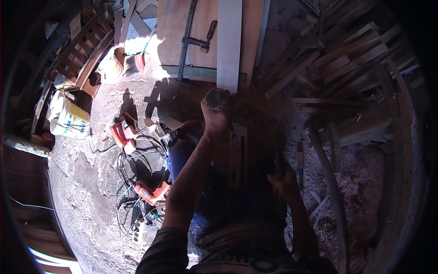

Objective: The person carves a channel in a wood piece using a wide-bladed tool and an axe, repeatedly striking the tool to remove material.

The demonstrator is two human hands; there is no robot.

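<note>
My left hand (214,114) is closed on a round, mottled dark object (218,98) at the near end of a long pale board (228,45); what that object is, I cannot tell. The board lies lengthwise over a wider plywood panel (191,13), where a bar clamp (196,41) rests to its left. Low on the right, in shadow, my right hand (283,182) has its fingers wrapped round a dark, upright shaft (279,162), too dim to name. Between my hands, a dim slotted wooden piece (238,155) sits above my legs.
Red power tools (150,192) lie among tangled cords and a power strip (138,230) on the cracked floor at left. Farther left are a white bucket (68,116) and slatted wooden pieces (84,45). Loose timber (346,55) is piled at the right.
</note>
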